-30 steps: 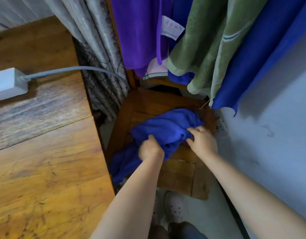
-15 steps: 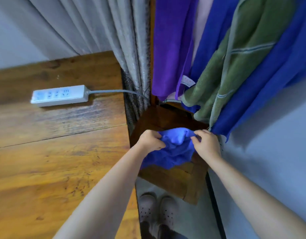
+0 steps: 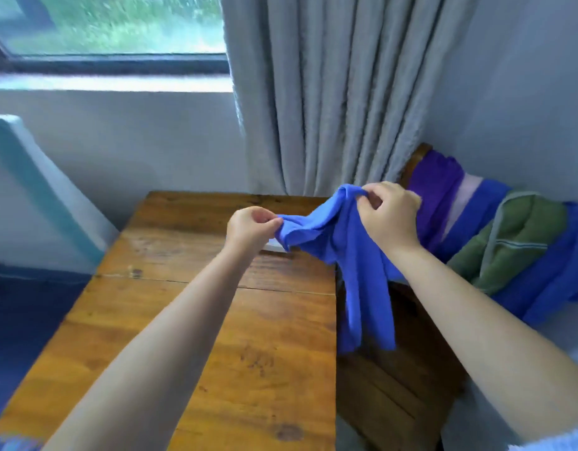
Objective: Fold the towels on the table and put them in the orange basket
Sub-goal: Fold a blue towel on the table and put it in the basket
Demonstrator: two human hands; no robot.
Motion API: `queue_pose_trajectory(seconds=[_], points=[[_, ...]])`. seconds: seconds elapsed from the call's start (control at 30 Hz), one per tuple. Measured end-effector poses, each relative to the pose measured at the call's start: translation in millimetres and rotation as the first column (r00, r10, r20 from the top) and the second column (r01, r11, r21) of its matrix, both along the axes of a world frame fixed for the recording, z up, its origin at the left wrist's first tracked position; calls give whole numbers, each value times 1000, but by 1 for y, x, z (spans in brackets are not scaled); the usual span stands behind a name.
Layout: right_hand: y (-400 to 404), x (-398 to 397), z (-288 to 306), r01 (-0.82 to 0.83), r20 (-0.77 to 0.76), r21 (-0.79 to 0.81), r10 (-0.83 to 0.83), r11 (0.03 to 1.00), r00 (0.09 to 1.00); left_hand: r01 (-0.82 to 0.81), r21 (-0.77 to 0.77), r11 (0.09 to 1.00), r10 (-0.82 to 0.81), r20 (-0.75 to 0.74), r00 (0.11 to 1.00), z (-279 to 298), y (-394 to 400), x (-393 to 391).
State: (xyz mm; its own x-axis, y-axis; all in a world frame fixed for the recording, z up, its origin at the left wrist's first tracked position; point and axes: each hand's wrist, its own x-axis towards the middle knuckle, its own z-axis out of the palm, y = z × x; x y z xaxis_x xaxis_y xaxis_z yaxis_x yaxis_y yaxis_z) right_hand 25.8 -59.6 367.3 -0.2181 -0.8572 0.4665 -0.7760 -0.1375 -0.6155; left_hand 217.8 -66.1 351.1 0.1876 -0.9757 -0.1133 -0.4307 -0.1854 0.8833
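Standing by the wooden table (image 3: 216, 336), a person holds a blue towel (image 3: 343, 252) up in the air over its far right corner and right edge, the cloth bunched along the top and hanging down past the edge toward a wooden chair (image 3: 398, 379) beside it. The left hand (image 3: 250, 227) pinches one end of the towel between thumb and curled fingers; the right hand (image 3: 390, 214) pinches the other, higher end the same way. Behind the table runs a pale wall with a window (image 3: 112, 27), and a grey curtain (image 3: 330, 92) hangs at the far right corner. More towels (image 3: 496, 236), purple, pale, blue and green, lie draped over the chair's back. A sliver of something white (image 3: 274, 246) on the table shows under the left hand, mostly hidden. A teal-edged shape (image 3: 37, 177) at the left is cut off and hard to make out.
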Motion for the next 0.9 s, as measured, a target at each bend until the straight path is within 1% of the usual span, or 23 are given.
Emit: queue_pose_trajectory(seconds=[0.1, 0.2, 0.27, 0.33, 0.43, 0.53, 0.57, 0.67, 0.73, 0.77, 0.83, 0.87, 0.9], points=[[-14, 66, 52, -81, 13, -137, 84, 987, 996, -95, -172, 980, 109, 76, 991, 40, 1, 61], [-17, 123, 88, -162, 10, -223, 169, 961, 986, -135, -279, 951, 176, 129, 976, 63, 2, 119], [-16, 161, 101, -210, 13, -229, 219, 950, 976, -142, -309, 941, 199, 162, 967, 73, 3, 158], [-13, 203, 101, -248, 31, -200, 259, 948, 965, -124, -316, 941, 196, 206, 959, 76, 5, 202], [-7, 256, 77, -299, 48, -106, 305, 948, 951, -98, -279, 955, 177, 274, 945, 63, 9, 259], [0, 299, 33, -348, 76, 53, 344, 936, 936, -90, -206, 974, 155, 322, 934, 31, 17, 308], [3, 313, 13, -367, 87, 113, 359, 923, 929, -89, -159, 983, 140, 348, 927, 16, 21, 323], [16, 352, -42, -419, 116, 309, 404, 854, 908, -94, -32, 995, 99, 445, 890, -28, 31, 363], [26, 371, -77, -469, 152, 455, 453, 757, 878, -96, 63, 993, 53, 491, 869, -57, 40, 384], [32, 379, -95, -489, 180, 531, 472, 692, 863, -80, 135, 988, -1, 512, 859, -73, 43, 393], [41, 385, -126, -519, 224, 664, 519, 539, 825, -3, 330, 944, -183, 533, 826, -104, 52, 405], [45, 384, -138, -516, 225, 710, 539, 480, 812, 32, 423, 906, -277, 532, 800, -117, 57, 409], [46, 381, -150, -499, 214, 741, 547, 449, 809, 52, 491, 869, -342, 523, 781, -131, 63, 411]])
